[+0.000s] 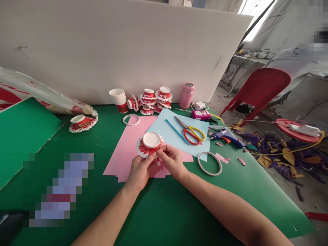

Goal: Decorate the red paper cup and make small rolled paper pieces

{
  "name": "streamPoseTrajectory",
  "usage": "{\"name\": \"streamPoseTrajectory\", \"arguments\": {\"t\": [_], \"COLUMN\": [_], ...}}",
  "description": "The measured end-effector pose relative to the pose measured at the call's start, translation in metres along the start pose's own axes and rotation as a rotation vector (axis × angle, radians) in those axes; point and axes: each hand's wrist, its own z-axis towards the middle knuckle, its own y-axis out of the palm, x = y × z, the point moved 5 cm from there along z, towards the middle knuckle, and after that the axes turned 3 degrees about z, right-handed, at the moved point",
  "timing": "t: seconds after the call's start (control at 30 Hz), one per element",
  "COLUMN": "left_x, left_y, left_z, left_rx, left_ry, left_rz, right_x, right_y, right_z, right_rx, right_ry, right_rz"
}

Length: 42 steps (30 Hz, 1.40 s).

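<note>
Head view, both hands gripping fringed paper cup

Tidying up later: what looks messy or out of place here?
Purple and yellow paper scraps litter the floor right of the green table. Small pink offcuts lie loose near the tape ring.

No text, label, brand or number can be read on anything here
</note>
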Motion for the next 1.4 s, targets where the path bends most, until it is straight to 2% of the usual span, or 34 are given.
{"name": "streamPoseTrajectory", "arguments": {"t": [0.13, 0.3, 0.53, 0.77, 1.23, 1.4], "left_x": [0.000, 0.000, -0.001, -0.007, -0.004, -0.006], "left_y": [0.001, 0.002, 0.001, -0.003, 0.007, 0.006], "left_z": [-0.001, 0.000, 0.000, 0.000, -0.004, -0.004], "left_rx": [-0.010, -0.023, -0.044, -0.049, -0.117, -0.116], "left_ry": [-0.023, -0.054, -0.051, -0.015, -0.046, -0.036], "left_rz": [-0.017, -0.023, 0.041, 0.167, 0.029, 0.047], "right_x": [-0.003, -0.005, -0.006, -0.008, -0.007, -0.011], "right_y": [-0.001, -0.002, -0.009, -0.002, -0.001, -0.001], "right_z": [0.000, 0.000, 0.001, -0.001, -0.002, -0.003], "right_rx": [0.029, 0.052, 0.146, 0.079, 0.050, 0.062], "right_ry": [-0.014, 0.037, 0.063, 0.026, 0.014, -0.015], "right_rz": [-0.049, -0.030, -0.035, -0.066, -0.042, -0.071]}}
